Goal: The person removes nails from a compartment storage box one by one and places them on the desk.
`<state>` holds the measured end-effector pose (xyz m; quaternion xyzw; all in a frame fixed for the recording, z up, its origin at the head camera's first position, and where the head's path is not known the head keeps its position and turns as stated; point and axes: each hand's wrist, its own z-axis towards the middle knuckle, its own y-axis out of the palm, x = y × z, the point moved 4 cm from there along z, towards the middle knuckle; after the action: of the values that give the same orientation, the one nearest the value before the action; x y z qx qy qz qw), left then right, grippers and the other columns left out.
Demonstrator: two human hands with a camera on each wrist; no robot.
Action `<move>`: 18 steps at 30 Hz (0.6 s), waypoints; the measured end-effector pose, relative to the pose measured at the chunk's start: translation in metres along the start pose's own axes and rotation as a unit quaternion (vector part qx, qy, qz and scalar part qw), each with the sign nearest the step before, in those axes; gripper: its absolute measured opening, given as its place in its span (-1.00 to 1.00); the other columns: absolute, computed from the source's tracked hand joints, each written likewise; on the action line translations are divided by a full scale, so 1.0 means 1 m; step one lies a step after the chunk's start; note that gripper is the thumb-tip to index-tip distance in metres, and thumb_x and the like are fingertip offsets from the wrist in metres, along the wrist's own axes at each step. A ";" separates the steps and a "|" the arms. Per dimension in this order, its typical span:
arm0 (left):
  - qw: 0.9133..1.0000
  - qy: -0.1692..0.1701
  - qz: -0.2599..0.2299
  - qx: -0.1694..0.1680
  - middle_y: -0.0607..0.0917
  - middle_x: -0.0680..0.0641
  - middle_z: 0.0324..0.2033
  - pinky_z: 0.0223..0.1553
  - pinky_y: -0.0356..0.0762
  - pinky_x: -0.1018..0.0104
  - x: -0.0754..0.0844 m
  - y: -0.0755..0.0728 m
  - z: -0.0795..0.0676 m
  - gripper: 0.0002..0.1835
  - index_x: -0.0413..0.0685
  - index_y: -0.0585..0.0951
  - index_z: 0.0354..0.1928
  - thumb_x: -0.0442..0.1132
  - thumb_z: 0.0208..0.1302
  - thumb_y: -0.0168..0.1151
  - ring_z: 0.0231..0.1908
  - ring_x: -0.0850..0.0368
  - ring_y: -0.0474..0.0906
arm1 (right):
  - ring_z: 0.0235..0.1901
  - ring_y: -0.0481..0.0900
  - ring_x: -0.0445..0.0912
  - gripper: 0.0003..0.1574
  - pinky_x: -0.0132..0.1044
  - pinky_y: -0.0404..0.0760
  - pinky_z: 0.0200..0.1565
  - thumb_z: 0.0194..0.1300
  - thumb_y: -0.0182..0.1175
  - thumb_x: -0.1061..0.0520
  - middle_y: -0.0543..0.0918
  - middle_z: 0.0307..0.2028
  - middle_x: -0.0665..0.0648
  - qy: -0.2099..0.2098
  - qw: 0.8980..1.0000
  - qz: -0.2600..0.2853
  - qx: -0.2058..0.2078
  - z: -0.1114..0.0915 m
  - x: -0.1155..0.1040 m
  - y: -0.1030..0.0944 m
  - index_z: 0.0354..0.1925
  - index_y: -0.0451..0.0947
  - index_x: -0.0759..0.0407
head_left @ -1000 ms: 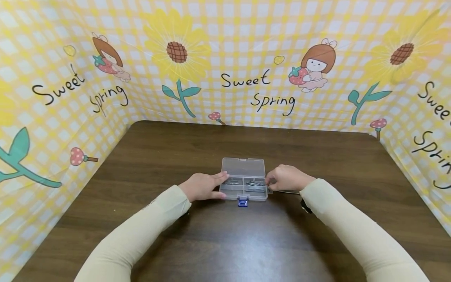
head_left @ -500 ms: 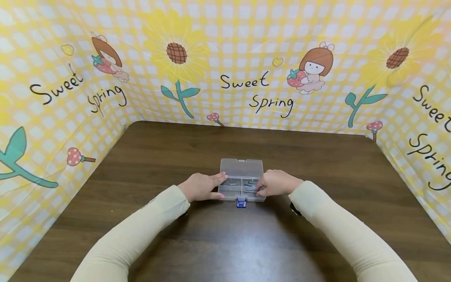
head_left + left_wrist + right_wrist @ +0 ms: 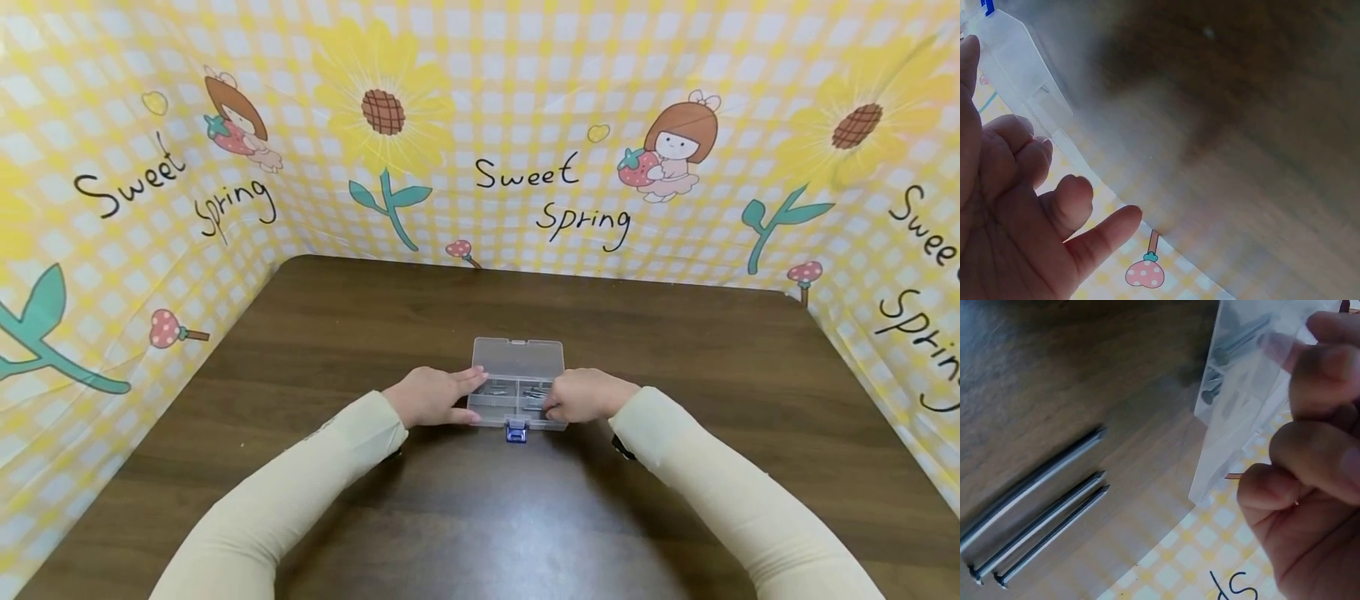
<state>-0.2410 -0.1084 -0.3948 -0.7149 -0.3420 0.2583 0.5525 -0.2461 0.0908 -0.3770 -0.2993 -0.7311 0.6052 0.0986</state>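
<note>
Head view: clear plastic box (image 3: pixel 495 412) stands on the brown counter (image 3: pixel 495 517), lid (image 3: pixel 517 358) open at the far side, blue latch (image 3: pixel 516 432) at the near edge. Dividers split the interior; metal nails (image 3: pixel 534 392) lie in it on both sides. Left hand (image 3: pixel 431 397) rests against the left side of the box, thumb and fingers apart. Right hand (image 3: pixel 588 395) is over the right part of the box, fingers curled, tips down inside near the nails. Whether these fingers are clamped on a nail cannot be told. Both arms are in cream sleeves (image 3: pixel 322 462). A yellow checked cloth (image 3: pixel 480 92) surrounds the far edge and sides.

Left wrist view: palm and several fingers are visible, one finger stretched away from the others. Box and latch appear at upper left.

Right wrist view: three loose nails (image 3: pixel 1039 523) lie side by side on the counter, outside the box. Further nails show through the box wall beside the bent fingers.
</note>
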 end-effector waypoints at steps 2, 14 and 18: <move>1.000 0.000 0.002 0.001 0.24 -0.01 0.41 -0.28 0.54 0.20 0.000 0.000 0.000 -0.22 -0.03 0.24 0.44 0.24 0.31 0.06 -0.57 0.11 0.55 | -0.67 0.21 -0.26 -0.60 -0.40 0.27 -0.56 0.26 0.13 0.25 0.25 -0.72 -0.15 0.008 1.000 0.000 -0.007 0.000 -0.001 0.000 -0.69 0.33 0.03; 1.000 -0.008 0.000 -0.010 0.23 0.01 0.41 -0.22 0.54 0.18 0.002 0.000 0.001 -0.22 -0.01 0.23 0.45 0.24 0.31 0.06 -0.31 0.03 0.66 | -0.63 0.17 -0.20 -0.64 -0.33 0.25 -0.59 0.04 0.14 0.37 0.33 -0.67 -0.11 0.032 0.996 -0.070 0.035 0.009 -0.004 0.003 -0.76 0.48 0.03; 1.000 -0.009 0.006 -0.005 0.24 0.01 0.41 -0.23 0.55 0.17 0.002 -0.001 0.000 -0.22 -0.01 0.24 0.44 0.24 0.30 0.07 -0.31 0.02 0.66 | -0.65 0.15 -0.22 -0.60 -0.30 0.27 -0.61 -0.01 0.17 0.35 0.30 -0.70 -0.14 0.036 0.994 -0.087 0.057 0.011 -0.005 0.003 -0.81 0.39 -0.01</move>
<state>-0.2398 -0.1070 -0.3940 -0.7177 -0.3436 0.2663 0.5439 -0.2468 0.0792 -0.3813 -0.2499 -0.7145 0.6239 0.1945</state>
